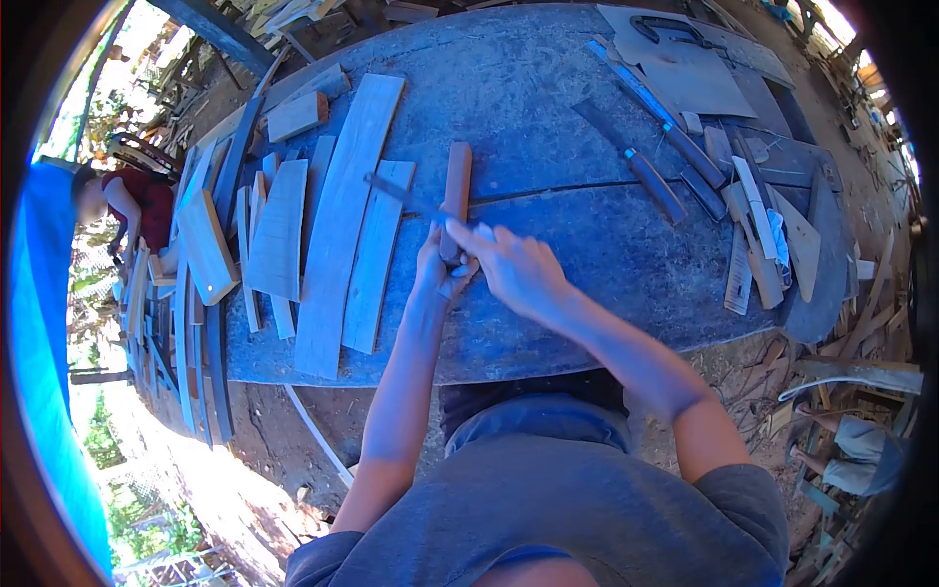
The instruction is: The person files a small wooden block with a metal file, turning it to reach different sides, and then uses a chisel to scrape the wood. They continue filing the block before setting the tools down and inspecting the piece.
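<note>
My left hand [438, 269] is closed round the lower end of a reddish-brown wooden bar [457, 181], which points away from me over the blue worktable [548, 235]. Over that bar, my right hand [514, 269] is closed, its index finger stretched along a thin dark metal tool [401, 194]. The tool crosses the bar and points up to the left. Its rear end is hidden in my right hand. Left of my hands lie a long pale board [352, 215] and a shorter board [380, 264].
Saws with wooden handles [657, 186] and wood offcuts [758, 210] lie on the right. A dark clamp [675, 34] is at the far right. More boards [207, 245] crowd the left edge. One person [147, 210] is at the left; another person's legs [851, 455] show at lower right.
</note>
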The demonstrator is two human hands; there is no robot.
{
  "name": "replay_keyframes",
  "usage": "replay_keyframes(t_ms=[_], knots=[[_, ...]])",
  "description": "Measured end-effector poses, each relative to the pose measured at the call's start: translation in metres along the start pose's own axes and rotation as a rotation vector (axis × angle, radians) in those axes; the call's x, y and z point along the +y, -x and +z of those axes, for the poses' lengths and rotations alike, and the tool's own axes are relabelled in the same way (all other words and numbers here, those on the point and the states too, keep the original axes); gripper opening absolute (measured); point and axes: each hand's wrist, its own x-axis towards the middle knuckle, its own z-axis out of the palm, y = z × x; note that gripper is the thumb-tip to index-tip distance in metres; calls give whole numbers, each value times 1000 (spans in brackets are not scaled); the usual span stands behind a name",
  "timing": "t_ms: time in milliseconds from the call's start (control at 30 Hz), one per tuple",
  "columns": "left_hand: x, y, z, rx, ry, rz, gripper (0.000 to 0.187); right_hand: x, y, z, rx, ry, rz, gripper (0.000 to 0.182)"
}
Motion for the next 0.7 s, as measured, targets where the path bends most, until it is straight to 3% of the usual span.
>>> replay_keyframes(t_ms=[67, 167, 300, 367, 400, 467, 500, 567, 633, 700], knots=[[1, 0, 5, -149, -78, 49, 43, 26, -44, 13, 241, -17, -55, 46], [-1, 11, 16, -164, -115, 70, 43, 45, -92, 16, 307, 33, 83, 47], [1, 10, 18, -120, -129, 59, 43, 8, -44, -3, 158, 19, 98, 46], [0, 12, 23, -10, -197, 47, 41, -10, -16, -12, -85, 98, 107, 47], [-4, 15, 21, -1, -192, 41, 41, 1, -23, -9, -97, 94, 110, 47], [-8, 21, 19, -180, -164, 79, 39, 41, -61, -1, 242, -21, 153, 46], [-9, 24, 21, -106, -220, 86, 41, 56, -74, 0, 254, -23, 145, 46], [-7, 21, 10, -145, -175, 45, 41, 76, -96, 4, 75, -101, 264, 44], [-2, 27, 13, -277, -47, -8, 48, 89, -100, 9, 164, -157, 241, 41], [7, 39, 29, -256, 10, -67, 52, 103, -94, 21, 220, -227, 243, 39]])
